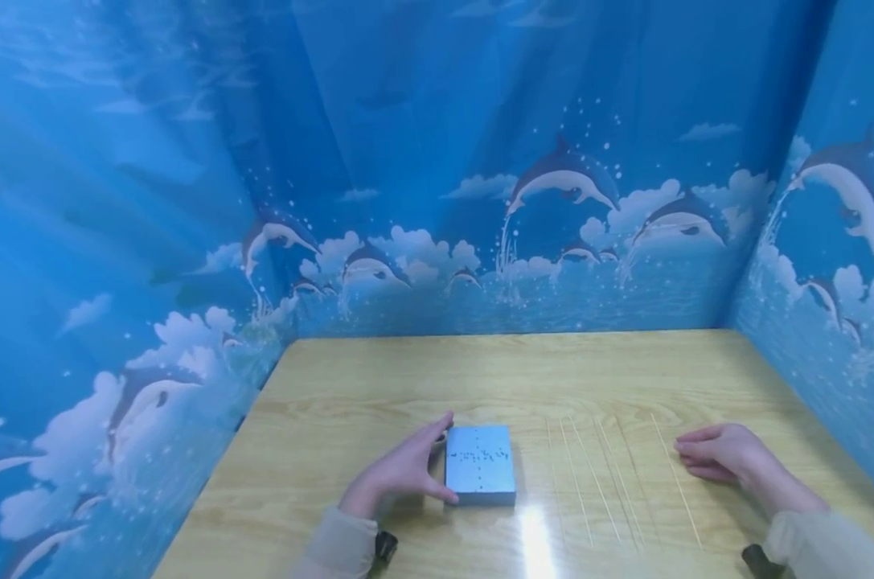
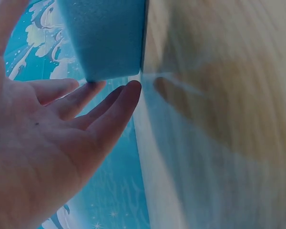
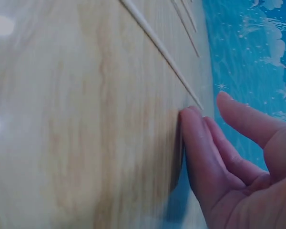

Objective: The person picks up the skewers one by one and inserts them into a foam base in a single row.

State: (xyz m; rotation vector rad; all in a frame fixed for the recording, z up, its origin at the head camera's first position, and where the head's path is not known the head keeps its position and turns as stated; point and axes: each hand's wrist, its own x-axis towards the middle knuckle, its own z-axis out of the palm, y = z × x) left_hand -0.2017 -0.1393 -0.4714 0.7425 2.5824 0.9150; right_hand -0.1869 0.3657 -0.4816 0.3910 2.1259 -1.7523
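Two pale cloth sleeves lie nearest, at the lower edge. Beyond, the left hand spreads its fingers wide at the left side of one light-blue, square-topped block with small dark dots on top; its thumb is at the near-left corner. The block rests on the wood-grain table and looks stiff and fairly light, best taken by opposite sides. To its right lie thin, pale, straight sticks, six or seven, some too faint to count surely; these seem light, easily snapped, suiting a gentle mid-length pinch. Beside the rightmost, the right hand holds nothing visible, thumb apart from its bunched fingers.
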